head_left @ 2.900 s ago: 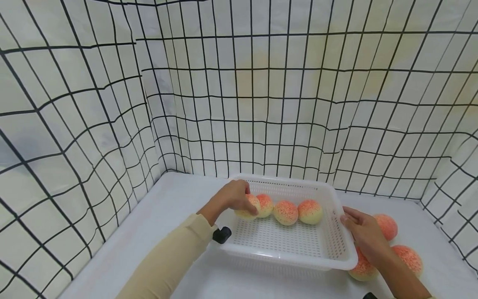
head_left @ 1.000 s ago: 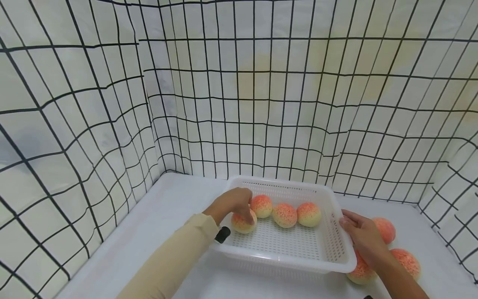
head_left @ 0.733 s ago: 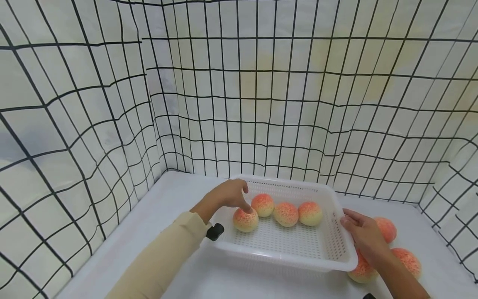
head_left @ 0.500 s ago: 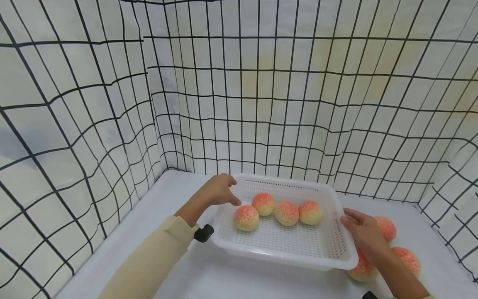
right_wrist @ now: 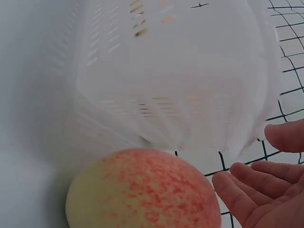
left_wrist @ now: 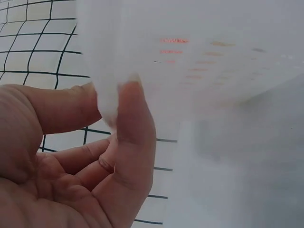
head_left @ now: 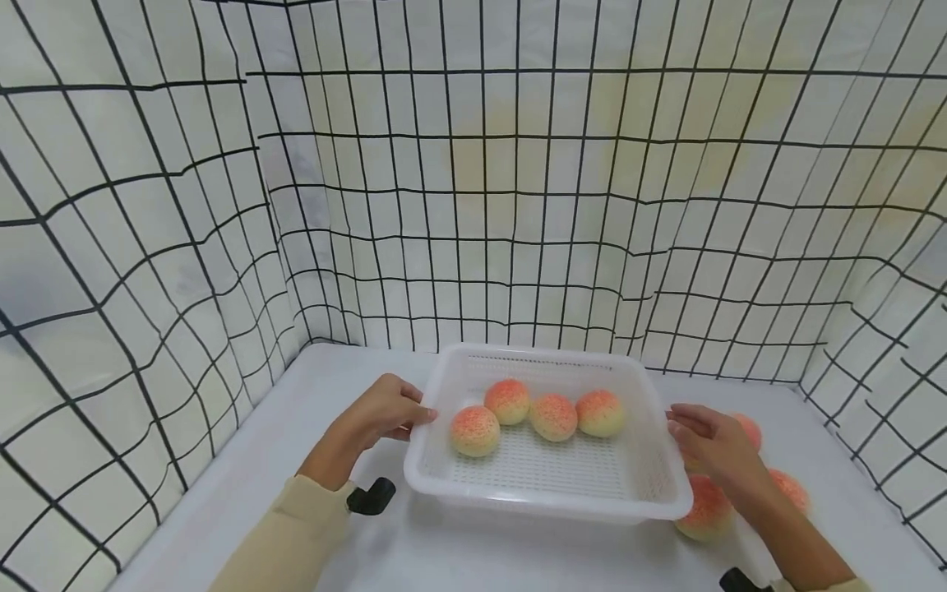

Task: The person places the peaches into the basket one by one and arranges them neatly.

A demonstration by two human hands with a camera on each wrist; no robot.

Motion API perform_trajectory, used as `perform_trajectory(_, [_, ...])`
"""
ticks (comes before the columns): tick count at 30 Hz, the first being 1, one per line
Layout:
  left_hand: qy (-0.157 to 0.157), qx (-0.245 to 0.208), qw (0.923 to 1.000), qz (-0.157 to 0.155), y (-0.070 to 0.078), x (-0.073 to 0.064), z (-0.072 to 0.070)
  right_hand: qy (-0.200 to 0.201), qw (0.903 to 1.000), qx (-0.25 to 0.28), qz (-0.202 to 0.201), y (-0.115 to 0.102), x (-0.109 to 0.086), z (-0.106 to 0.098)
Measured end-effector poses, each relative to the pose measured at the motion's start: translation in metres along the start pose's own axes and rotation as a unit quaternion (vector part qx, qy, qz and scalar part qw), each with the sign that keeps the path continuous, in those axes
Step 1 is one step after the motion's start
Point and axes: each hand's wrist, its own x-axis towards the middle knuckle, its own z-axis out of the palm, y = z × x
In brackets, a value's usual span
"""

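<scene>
A white plastic basket (head_left: 547, 500) with perforated walls stands in the middle of the head view. Several peaches sit inside, the leftmost peach (head_left: 475, 431) slightly nearer than the others. At the left rim my left hand (head_left: 381, 411) pinches the edge; the left wrist view shows thumb and fingers (left_wrist: 135, 114) on either side of the rim. My right hand (head_left: 713, 444) is at the right rim. In the right wrist view, its loosely extended fingers (right_wrist: 266, 183) are beside the basket wall, with a gap visible. A large peach (right_wrist: 142, 190) lies below the basket there.
Outside the basket to the right lie a near peach (head_left: 703, 511), another peach (head_left: 792, 491) and a far peach (head_left: 749, 429), partly hidden by my right hand and arm. White walls with a black grid (head_left: 547, 247) enclose the white table (head_left: 510, 559).
My left hand shifted the leftmost peach a little nearer, let it go, then moved left out of the basket and took hold of the left rim. My right hand stays by the right rim.
</scene>
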Motion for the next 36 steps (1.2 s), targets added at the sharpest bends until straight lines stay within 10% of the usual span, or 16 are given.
perform_trajectory(12, [-0.023, -0.033, 0.9992, 0.001, -0.012, 0.003, -0.001, 0.029, 0.9972, -0.051, -0.047, 0.019, -0.015, -0.041])
perform_trajectory(25, [-0.042, -0.028, 0.9987, 0.005, -0.011, 0.008, -0.001, 0.030, 0.9828, -0.181, 0.016, 0.073, -0.027, -0.077])
perform_trajectory(36, [-0.040, -0.031, 0.9987, -0.004, -0.010, 0.007, -0.002, 0.007, 0.9865, -0.146, 0.074, 0.104, -0.030, -0.068])
